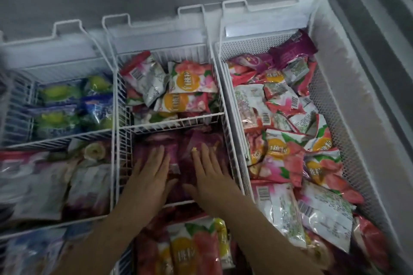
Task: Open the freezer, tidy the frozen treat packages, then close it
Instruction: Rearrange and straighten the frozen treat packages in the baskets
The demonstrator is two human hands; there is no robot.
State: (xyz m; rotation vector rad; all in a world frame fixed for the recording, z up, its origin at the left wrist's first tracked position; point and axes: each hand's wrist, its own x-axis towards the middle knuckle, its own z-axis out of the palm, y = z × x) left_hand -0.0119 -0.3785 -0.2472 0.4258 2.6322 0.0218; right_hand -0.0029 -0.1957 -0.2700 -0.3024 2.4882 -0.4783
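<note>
Both hands flat, fingers spread, palms down, grasping nothing. Left hand (150, 176) and right hand (209, 175) lie side by side, pressing on dark purple packages (182, 163) in the mid compartment of the centre wire basket (118, 140). Thumbs point inward, near each other but apart. Bare forearms come up from the bottom edge, crossing over the near compartment w/ pink-and-yellow packages (192, 250).

Beyond the fingertips, a wire divider (178, 121), then the far compartment: more pink-and-yellow peach-print packs (190, 80), some flipped showing silver backs w/ barcodes, jumbled.

Left basket (67, 136): far section holds blue-and-green packs (73, 105); nearer section has pale/purple packs (55, 181), blurry, print not readable.

Right mesh basket (335, 118): heaped w/ pink, white and silver packs (290, 163) lying at all angles, a few magenta ones (290, 51) at the far end.

Freezer is open; frosted white inner wall (348, 87) on the right, grey rim beyond it. Baskets hang by handle loops at the far edge. Lid not clearly in view.
</note>
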